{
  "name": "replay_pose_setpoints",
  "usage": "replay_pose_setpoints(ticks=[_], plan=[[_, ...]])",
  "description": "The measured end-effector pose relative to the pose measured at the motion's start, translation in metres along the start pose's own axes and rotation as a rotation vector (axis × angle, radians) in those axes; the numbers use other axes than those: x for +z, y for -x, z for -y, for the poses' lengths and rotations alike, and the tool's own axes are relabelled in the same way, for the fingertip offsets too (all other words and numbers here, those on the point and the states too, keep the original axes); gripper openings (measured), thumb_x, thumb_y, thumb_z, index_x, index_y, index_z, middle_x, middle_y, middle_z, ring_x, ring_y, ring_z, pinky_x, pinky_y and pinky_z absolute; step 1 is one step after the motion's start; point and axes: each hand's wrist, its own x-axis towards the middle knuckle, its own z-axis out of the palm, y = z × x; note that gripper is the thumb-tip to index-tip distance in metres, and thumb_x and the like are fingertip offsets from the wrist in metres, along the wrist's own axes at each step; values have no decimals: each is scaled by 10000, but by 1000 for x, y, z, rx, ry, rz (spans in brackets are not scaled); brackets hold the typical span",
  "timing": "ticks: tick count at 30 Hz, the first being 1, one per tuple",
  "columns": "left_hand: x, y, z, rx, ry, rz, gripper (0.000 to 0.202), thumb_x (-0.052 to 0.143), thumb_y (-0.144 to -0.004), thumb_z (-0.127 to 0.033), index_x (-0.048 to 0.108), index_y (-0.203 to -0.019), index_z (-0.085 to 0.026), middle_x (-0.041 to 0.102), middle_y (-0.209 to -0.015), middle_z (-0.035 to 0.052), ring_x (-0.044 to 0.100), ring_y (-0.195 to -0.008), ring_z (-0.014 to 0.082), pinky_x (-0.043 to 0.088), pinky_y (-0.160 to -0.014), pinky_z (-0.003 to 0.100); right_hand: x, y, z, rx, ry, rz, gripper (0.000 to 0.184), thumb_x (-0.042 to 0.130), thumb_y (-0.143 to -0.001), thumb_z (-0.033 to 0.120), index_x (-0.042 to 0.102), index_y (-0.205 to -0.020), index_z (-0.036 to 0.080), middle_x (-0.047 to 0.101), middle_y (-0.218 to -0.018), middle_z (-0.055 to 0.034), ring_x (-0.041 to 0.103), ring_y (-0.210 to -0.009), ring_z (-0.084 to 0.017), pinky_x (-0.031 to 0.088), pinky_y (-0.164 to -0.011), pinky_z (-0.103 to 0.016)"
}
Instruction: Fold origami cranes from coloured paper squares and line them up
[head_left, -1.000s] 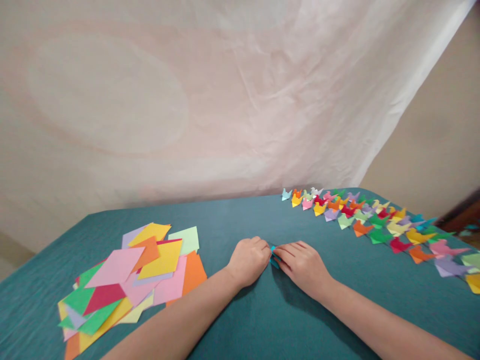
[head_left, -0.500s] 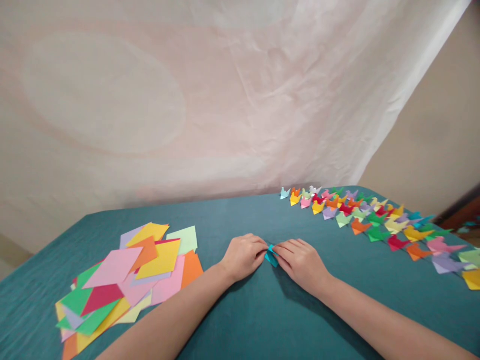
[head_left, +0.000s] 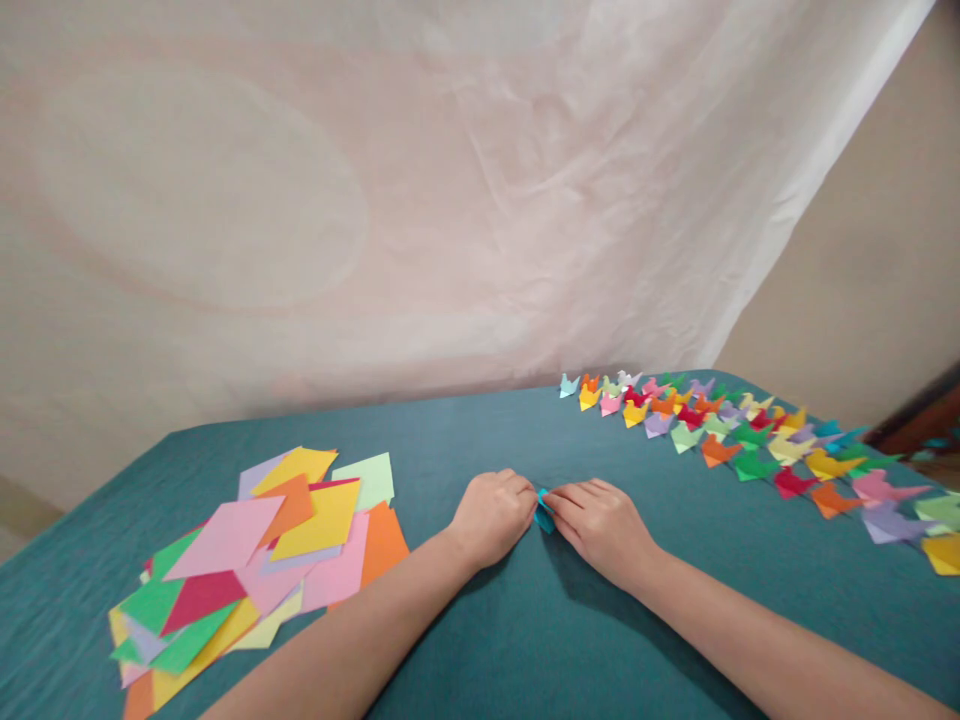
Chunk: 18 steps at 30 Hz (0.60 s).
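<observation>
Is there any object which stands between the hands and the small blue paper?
Nothing visible stands between them: the left hand and the right hand both touch the blue paper. The loose sheets lie off to the left, the paper birds off to the right.

A pale, creased cloth (head_left: 420,220) hangs behind the teal surface (head_left: 450,435). A beige wall (head_left: 847,270) shows at right, above something reddish-brown (head_left: 919,420).

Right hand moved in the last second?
No, not noticeably: the right hand keeps its place against the light-blue paper bird; the whole view drifts slightly.
</observation>
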Motion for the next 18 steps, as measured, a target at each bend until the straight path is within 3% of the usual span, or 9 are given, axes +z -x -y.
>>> replay_pose_setpoints(ticks=[18], plan=[[1,0,-2,29,-92,4,168,476,-883,-199,622,-814,-152,632,-784,55,565,-759,175,442,-650,268,1,1,1,-31,47,-14,174,484,-875,144,651,-904,181,683,-791,-40,608,-713,-149,363,-678,-286]])
